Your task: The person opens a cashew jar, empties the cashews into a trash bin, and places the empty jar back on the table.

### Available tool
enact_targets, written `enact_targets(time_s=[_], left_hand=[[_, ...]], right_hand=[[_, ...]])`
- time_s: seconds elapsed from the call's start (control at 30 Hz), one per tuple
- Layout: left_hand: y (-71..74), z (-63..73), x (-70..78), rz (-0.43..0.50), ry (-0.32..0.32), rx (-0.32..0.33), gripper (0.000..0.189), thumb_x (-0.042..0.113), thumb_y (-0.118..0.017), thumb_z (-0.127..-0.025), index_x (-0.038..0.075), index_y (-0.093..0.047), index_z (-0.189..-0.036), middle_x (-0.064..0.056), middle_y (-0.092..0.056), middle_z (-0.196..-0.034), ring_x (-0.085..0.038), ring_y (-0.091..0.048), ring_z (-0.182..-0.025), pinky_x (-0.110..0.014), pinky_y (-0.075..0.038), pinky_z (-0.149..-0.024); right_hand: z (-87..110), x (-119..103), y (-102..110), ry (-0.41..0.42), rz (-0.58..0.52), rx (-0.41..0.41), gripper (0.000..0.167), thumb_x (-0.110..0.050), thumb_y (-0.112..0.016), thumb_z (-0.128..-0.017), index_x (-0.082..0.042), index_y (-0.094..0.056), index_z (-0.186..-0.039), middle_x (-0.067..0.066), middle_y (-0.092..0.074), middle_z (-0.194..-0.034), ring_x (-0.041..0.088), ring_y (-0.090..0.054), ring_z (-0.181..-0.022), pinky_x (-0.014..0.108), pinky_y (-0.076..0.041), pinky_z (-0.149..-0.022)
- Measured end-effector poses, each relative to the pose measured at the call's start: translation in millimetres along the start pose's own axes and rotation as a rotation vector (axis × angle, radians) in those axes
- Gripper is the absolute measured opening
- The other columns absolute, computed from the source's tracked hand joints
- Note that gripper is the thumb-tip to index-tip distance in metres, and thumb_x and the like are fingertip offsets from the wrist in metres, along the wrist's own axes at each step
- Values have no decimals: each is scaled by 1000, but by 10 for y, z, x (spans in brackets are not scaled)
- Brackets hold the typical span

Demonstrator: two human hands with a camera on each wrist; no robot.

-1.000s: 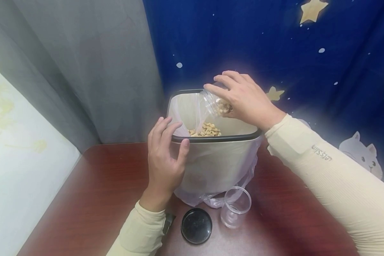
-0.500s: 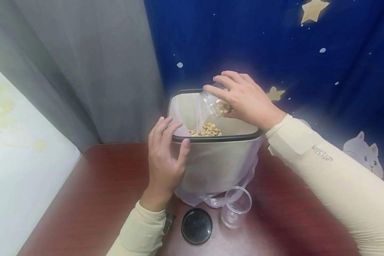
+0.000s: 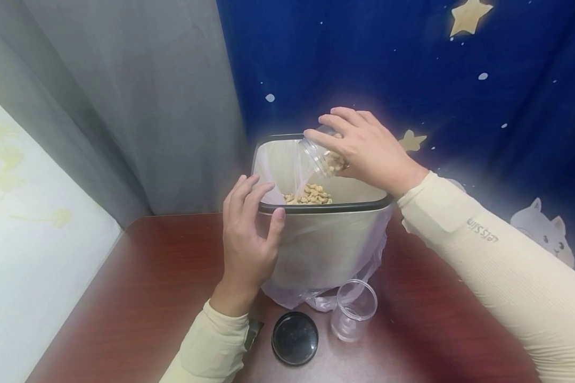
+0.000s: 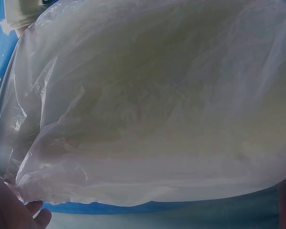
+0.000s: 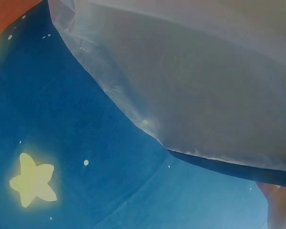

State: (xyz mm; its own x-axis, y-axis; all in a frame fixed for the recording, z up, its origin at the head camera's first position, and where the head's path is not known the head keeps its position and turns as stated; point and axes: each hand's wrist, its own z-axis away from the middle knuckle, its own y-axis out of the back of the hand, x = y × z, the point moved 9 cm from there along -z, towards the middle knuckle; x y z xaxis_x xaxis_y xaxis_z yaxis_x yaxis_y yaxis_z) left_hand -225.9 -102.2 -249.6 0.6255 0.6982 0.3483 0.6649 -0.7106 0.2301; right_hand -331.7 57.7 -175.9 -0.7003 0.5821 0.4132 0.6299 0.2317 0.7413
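Observation:
My right hand (image 3: 369, 146) grips a clear plastic jar (image 3: 316, 155), tipped with its mouth down toward the left over a bin. Several peanuts are still inside the jar, near the palm. Below it, a heap of peanuts (image 3: 311, 194) lies in the pale bin (image 3: 326, 244), which has a black rim and a thin plastic bag lining it. My left hand (image 3: 249, 234) is at the bin's near left corner, its fingers loosely extended by the rim. In the left wrist view the bag-covered bin wall (image 4: 148, 105) fills most of the picture.
In front of the bin, a second clear jar (image 3: 353, 311) stands upright on the dark red table (image 3: 172, 276), beside a black round lid (image 3: 294, 339). Loose bag film (image 3: 323, 303) spreads at the bin's foot. A blue star-patterned curtain (image 3: 364, 58) hangs behind.
The right hand and the tipped jar have shifted barely, with the jar turned a touch. The left hand, bin, lid and second jar look unchanged.

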Motion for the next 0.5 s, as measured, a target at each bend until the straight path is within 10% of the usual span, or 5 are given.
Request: enact_targets(time_s=[0.5], left_hand=[[-5,0,-48,0,-8,1,39,32,-58,-94,8,-65,-123,-15,-57,-140,-34,-43,-141,-47,-30,-119]], right_hand=[[-13,-7,-23,5,2,-2,90,-24,-94,-64,-25,-52,-143,15,-55,-142,36,-42,-137,54,-40,-106]])
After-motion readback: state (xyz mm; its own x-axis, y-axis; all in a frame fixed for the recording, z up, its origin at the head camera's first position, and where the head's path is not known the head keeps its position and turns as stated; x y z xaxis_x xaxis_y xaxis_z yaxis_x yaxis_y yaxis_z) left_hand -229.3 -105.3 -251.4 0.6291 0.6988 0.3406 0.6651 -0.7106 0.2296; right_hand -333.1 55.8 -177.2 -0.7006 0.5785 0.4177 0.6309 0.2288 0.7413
